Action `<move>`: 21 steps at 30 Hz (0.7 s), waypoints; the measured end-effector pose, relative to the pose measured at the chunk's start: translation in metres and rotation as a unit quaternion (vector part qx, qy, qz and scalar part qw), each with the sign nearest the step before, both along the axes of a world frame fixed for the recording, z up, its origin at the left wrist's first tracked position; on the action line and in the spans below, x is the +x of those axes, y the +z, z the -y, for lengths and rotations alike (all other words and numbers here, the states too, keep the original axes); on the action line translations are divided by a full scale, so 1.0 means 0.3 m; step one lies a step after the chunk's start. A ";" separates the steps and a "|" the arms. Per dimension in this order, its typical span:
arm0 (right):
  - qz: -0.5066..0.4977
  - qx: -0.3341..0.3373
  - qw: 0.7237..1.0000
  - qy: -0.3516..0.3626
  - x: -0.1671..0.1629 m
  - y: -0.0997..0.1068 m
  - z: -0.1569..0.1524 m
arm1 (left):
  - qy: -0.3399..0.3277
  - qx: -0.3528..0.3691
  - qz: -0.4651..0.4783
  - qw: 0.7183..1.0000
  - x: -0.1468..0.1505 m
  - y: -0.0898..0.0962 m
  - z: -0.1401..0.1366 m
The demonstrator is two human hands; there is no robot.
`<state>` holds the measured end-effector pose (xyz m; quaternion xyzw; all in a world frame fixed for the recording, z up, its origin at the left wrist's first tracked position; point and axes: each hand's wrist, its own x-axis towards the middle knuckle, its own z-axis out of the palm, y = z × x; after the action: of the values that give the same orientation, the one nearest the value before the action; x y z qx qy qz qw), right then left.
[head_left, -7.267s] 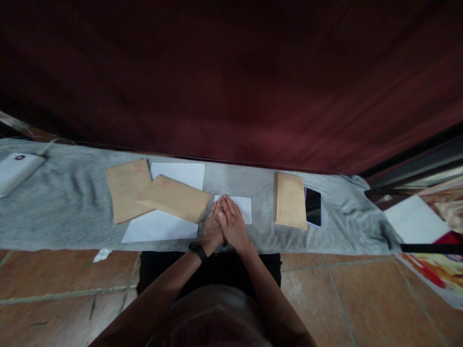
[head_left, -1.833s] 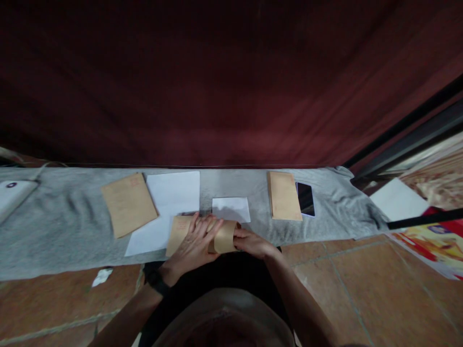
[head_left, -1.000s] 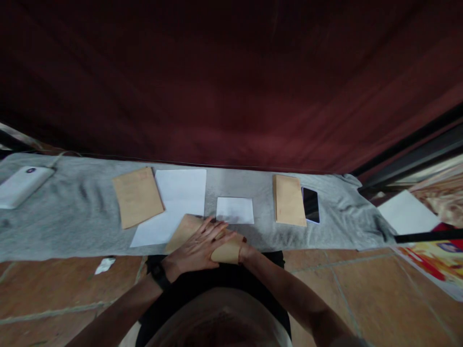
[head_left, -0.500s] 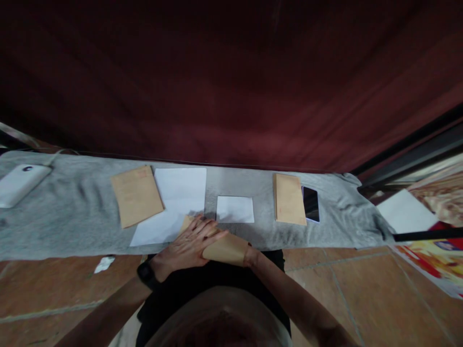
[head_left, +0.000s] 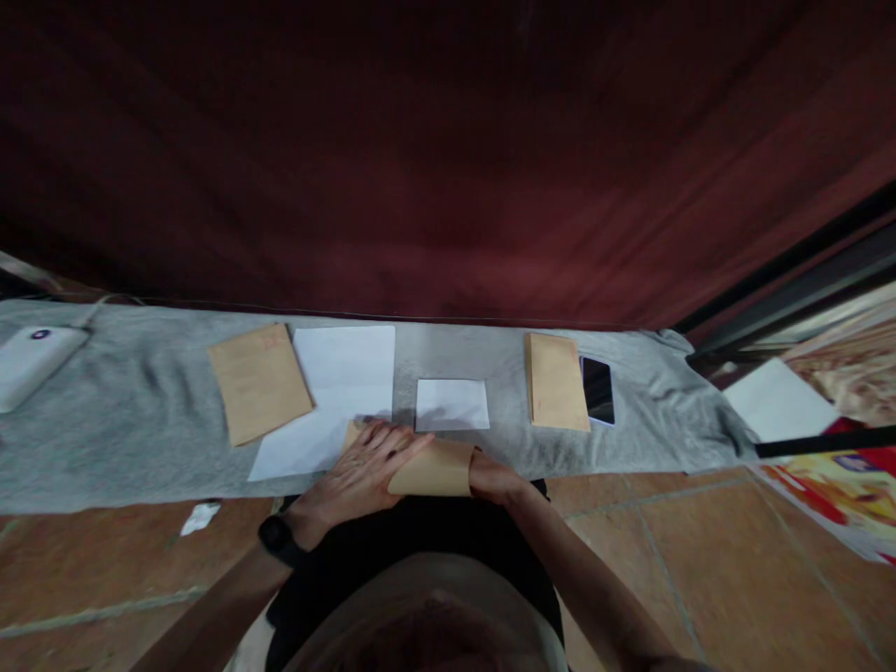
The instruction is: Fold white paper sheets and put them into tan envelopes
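A brown paper envelope (head_left: 435, 469) lies across the front edge of the cloth-covered table, above my lap. Laid over its left part, my left hand (head_left: 371, 464) grips it, fingers together across the paper. My right hand (head_left: 491, 479) reaches into the envelope's right end up to about the knuckles. Its fingers are hidden inside, so I cannot see what they hold. Just beyond the envelope is a small white paper (head_left: 452, 404). Larger white sheets (head_left: 350, 373) extend from beneath my left hand toward the back.
Brown envelopes lie at left (head_left: 260, 385) and right (head_left: 558, 381), the right ones stacked beside a phone (head_left: 597, 390). A white device (head_left: 38, 359) with a cable sits far left on the grey cloth (head_left: 154, 420). A dark red curtain (head_left: 420, 187) hangs behind.
The envelope and my right hand have shifted slightly up toward the table, and the envelope looks more level. My left hand stays laid over it. The camera view has shifted a little.
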<state>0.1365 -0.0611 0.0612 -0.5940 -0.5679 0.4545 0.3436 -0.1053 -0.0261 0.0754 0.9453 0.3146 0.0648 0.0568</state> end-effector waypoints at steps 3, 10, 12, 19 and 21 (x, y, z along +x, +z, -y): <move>-0.065 -0.035 0.996 0.055 0.060 -0.012 -0.002 | 0.023 0.009 0.008 1.000 -0.017 0.004 0.000; 0.002 0.001 0.994 -0.113 0.182 -0.052 -0.086 | 0.151 0.041 0.030 0.987 -0.101 -0.030 0.017; 0.139 0.028 0.977 -0.160 0.180 -0.068 -0.118 | 0.169 0.051 0.021 0.984 -0.115 -0.035 0.021; 0.339 0.044 0.921 -0.188 0.061 -0.116 -0.156 | 0.215 0.079 0.003 0.973 -0.115 -0.040 0.013; 0.364 0.045 0.911 -0.190 0.042 -0.122 -0.158 | 0.221 0.076 -0.006 0.972 -0.115 -0.051 0.007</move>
<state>0.1492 -0.0138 0.0247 -0.7987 -0.5498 0.1072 0.2197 -0.1397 -0.0282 0.0601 0.8541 0.5105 0.0936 -0.0333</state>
